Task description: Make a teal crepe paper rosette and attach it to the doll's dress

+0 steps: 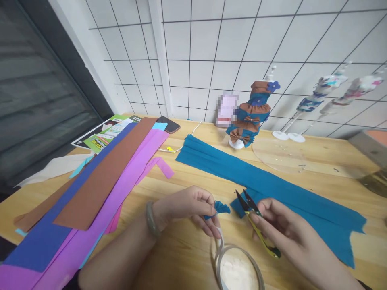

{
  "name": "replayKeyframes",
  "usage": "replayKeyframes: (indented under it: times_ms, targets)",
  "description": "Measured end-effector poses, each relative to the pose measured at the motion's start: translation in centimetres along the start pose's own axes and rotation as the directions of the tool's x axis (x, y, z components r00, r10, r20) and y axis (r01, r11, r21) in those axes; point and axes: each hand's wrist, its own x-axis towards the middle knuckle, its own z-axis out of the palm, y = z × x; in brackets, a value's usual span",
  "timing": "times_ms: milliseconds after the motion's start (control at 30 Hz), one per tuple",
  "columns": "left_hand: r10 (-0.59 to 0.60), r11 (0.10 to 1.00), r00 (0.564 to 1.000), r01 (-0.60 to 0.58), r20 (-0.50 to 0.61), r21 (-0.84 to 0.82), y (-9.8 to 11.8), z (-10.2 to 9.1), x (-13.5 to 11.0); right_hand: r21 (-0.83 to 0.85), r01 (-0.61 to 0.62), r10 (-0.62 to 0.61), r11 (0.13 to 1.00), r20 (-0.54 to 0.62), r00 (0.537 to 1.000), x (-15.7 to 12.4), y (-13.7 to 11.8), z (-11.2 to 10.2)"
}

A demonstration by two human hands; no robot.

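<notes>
My left hand (196, 209), with a bangle at its wrist, pinches a small gathered piece of teal crepe paper (222, 208). From under its fingers a narrow pale strip runs down to a roll of tape (261, 274) on the table. In my right hand (281, 225) is a pair of small scissors (256, 229) with yellow-green handles. Their dark blades are apart and point up and left, a little right of the gathered piece. Behind them lies a long teal crepe paper sheet (260, 177), partly covered by my right hand.
Brown, blue and purple paper strips (105, 181) lie at the left, near a dark phone (169, 125). A decorated teal-and-brown figure on a stand (252, 108) is at the back. Two more stands (281, 135) and a clear disc (278, 155) are right of it. A box (371, 145) sits far right.
</notes>
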Motion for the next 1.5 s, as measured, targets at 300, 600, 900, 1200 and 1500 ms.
replayKeyframes:
  times_ms: [300,600,900,1200,1500]
  targets:
    - [-0.021,1.0,0.999,0.022,0.037,-0.006,-0.2,-0.5,0.4,0.084,-0.084,0.057,0.993,0.284,0.957,-1.6,-1.6,0.4]
    - [-0.027,1.0,0.997,0.025,0.077,0.017,-0.3,-0.5,0.3,-0.046,0.062,-0.037,0.997,0.419,0.907,-0.7,-2.1,0.4]
    - [-0.064,0.998,0.981,0.066,0.185,-0.005,-0.7,0.0,0.3,-0.192,0.005,0.087,0.981,0.466,0.881,-1.0,-1.8,0.0]
    - [-0.12,0.991,0.918,0.136,0.377,-0.015,-1.7,0.3,0.9,-0.209,0.044,0.077,0.977,0.536,0.841,-1.1,-2.3,0.3]
    - [-0.17,0.984,0.887,0.178,0.43,0.023,-1.7,0.6,0.9,-0.271,0.04,0.136,0.962,0.597,0.791,-1.0,-2.1,0.2]
